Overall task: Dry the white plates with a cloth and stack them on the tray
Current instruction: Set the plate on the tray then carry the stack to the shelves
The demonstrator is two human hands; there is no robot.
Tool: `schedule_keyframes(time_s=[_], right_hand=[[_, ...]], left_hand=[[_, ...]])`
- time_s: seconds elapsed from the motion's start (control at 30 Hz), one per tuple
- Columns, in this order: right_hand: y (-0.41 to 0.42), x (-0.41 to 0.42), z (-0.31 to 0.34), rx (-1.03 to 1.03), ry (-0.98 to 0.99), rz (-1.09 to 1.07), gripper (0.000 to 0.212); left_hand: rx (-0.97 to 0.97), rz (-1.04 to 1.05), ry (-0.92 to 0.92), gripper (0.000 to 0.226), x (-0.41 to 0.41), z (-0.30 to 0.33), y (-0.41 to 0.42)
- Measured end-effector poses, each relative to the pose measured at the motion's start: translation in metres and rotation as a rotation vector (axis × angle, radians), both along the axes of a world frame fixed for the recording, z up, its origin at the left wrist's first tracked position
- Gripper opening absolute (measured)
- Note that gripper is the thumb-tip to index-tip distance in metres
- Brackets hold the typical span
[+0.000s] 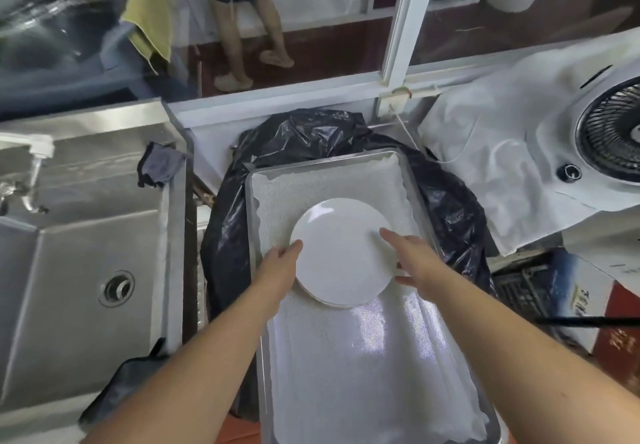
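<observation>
A stack of white plates [341, 253] lies on a metal tray [407, 170] lined with a white mesh cloth [346, 357]. My left hand [280, 263] holds the top plate's left rim, thumb on top and fingers under the edge. On the right rim my right hand [412, 256] lies with fingers stretched out, one finger reaching onto the plate's face. A grey cloth [160, 166] hangs over the sink's right wall.
A steel sink [90, 246] with a drain fills the left. Black plastic sheeting [311, 135] lies under the tray. A white fan [609, 132] stands at the right on a white cover. A person stands behind the glass at the back.
</observation>
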State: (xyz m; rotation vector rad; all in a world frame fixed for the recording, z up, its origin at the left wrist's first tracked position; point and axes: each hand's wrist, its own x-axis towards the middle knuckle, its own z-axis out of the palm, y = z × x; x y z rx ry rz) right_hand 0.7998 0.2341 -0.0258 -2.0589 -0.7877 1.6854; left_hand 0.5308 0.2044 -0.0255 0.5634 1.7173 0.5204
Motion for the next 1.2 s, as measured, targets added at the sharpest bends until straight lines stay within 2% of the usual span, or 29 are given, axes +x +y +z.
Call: schedule_keyframes(time_s=[0.1, 0.2, 0.53, 0.63, 0.83, 1.2], right_hand=[[0.008, -0.002, -0.008, -0.002, 0.052, -0.032, 0.086], [0.014, -0.003, -0.017, -0.005, 0.093, -0.044, 0.078], [0.024, -0.005, -0.03, -0.075, 0.21, -0.037, 0.07], [0.025, -0.007, -0.035, -0.078, 0.212, -0.035, 0.071], [0.026, -0.01, -0.036, -0.154, 0.325, -0.086, 0.048], [0.016, -0.007, -0.027, -0.136, 0.364, -0.137, 0.043]], left_hand=[[-0.029, 0.046, -0.068, 0.057, -0.002, -0.008, 0.011], [-0.056, 0.064, -0.112, 0.056, -0.002, -0.013, 0.018], [-0.154, 0.115, -0.215, 0.031, -0.001, -0.023, 0.03], [-0.153, 0.135, -0.234, 0.032, 0.003, -0.024, 0.031], [-0.139, 0.222, -0.245, 0.031, 0.011, -0.023, 0.029], [-0.115, 0.376, -0.404, 0.033, 0.025, -0.011, 0.015]])
